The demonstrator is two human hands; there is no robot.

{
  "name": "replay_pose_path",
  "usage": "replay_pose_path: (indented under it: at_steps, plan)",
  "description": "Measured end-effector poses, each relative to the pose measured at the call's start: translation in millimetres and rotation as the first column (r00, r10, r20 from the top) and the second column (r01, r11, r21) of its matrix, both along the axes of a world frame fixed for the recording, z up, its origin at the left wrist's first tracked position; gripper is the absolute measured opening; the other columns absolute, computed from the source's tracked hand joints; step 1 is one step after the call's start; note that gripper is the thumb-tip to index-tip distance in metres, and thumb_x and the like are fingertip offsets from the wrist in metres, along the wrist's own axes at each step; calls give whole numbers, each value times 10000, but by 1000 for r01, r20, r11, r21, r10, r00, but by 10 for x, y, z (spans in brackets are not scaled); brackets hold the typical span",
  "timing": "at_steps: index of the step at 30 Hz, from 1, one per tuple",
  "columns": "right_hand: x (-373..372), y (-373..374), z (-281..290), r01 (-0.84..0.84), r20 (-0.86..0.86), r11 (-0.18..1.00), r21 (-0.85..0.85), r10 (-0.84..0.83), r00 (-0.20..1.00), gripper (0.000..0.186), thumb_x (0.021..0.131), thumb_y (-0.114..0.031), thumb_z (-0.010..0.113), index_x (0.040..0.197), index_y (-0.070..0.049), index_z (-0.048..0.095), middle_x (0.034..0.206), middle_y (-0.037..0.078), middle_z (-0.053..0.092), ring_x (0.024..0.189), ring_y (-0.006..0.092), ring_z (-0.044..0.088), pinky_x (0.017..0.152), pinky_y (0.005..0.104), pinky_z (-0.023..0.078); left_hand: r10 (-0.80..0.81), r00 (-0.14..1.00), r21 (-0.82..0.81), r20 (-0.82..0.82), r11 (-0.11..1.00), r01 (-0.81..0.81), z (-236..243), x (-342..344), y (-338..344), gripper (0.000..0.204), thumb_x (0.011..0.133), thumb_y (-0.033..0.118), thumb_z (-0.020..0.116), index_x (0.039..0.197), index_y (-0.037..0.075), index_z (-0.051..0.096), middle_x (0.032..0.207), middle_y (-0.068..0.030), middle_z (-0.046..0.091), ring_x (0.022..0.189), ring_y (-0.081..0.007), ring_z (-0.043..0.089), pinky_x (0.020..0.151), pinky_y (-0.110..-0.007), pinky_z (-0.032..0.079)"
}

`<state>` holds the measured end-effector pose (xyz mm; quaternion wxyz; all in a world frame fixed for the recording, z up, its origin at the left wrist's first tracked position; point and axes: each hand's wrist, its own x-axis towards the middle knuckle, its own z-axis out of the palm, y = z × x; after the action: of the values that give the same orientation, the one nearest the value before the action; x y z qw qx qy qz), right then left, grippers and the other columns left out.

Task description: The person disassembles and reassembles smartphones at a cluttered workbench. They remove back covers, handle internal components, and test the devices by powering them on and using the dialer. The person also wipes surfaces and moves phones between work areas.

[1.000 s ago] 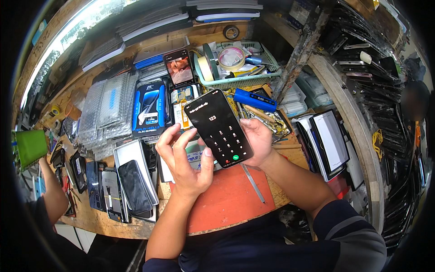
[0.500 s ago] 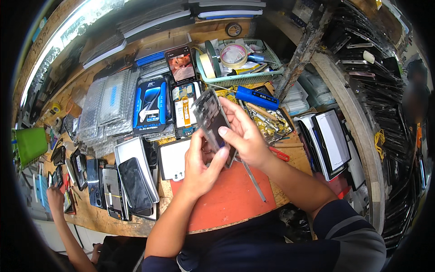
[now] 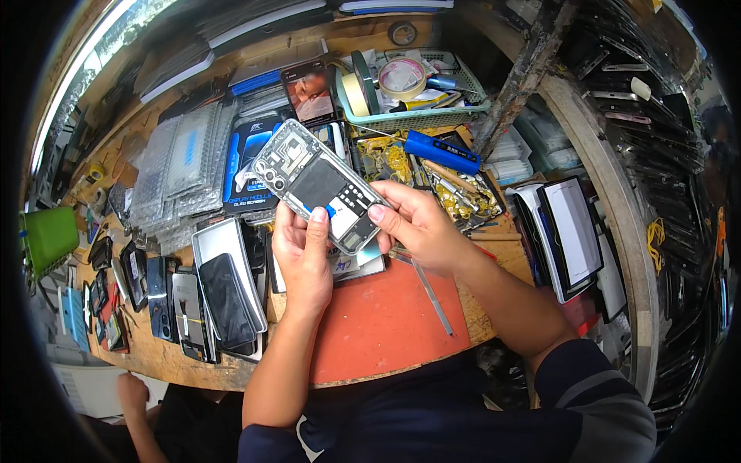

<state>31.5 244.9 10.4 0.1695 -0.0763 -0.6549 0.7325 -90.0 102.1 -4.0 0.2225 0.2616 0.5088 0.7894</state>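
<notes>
Both of my hands hold a smartphone (image 3: 312, 185) above the orange mat (image 3: 390, 332). Its back cover is off, so the camera rings, a dark battery area and inner parts show. My left hand (image 3: 302, 258) is closed on the phone's lower left edge, with the thumb on the inside face. At the lower right edge my right hand (image 3: 421, 230) grips it, thumb on top. Under the phone, partly hidden, lies a white panel (image 3: 359, 270) with handwriting. A thin metal strip (image 3: 432, 297) lies on the mat beside my right forearm.
A blue pen-shaped screwdriver (image 3: 441, 152) lies behind my right hand, near a green basket (image 3: 417, 118) of tape rolls. A propped phone (image 3: 310, 92) has its screen lit. Several phones (image 3: 226, 301) and bubble-wrapped packs (image 3: 181, 166) fill the left. Another person's hand (image 3: 133, 393) is lower left.
The phone has turned from a steep tilt to lie flatter, its open inside facing up, and moved left. The other person's hand has dropped from the tools to below the bench edge.
</notes>
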Motion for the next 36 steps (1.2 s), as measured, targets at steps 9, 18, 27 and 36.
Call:
replay_pose_path:
  at_steps: [9,18,27,36]
  plan:
    - [10,-14,5,12,-24,999,36,-11,1000,341,1114,-215,566,1365,15,587,920,-32,647,671,14,546,599,198,472,-43,999,120,-13,992,44,3,13,-2,423,1079,113,610,1454,-14,462,1299,-122,667,1170,-152,635,1031,-316,492]
    - [13,22,-57,22,33,999,38,-24,999,396,1101,-210,592,1417,29,569,1021,-4,670,701,34,574,647,199,499,19,993,22,-118,1000,-16,32,25,-23,405,1078,103,607,1436,-18,462,1295,-121,660,1168,-153,630,1027,-316,492]
    - [13,18,-39,23,31,999,25,-24,999,401,1101,-211,589,1414,38,566,1074,27,688,711,38,580,641,198,494,-5,992,95,-125,995,17,36,30,-4,411,1070,95,616,1437,-8,461,1276,-112,661,1152,-133,627,985,-289,503]
    - [12,22,-26,28,34,999,26,-29,999,356,1103,-204,595,1394,1,597,946,-41,636,711,22,529,640,208,451,11,989,96,-146,995,3,35,32,3,388,1073,103,616,1418,-1,472,1261,-111,661,1108,-129,634,948,-283,513]
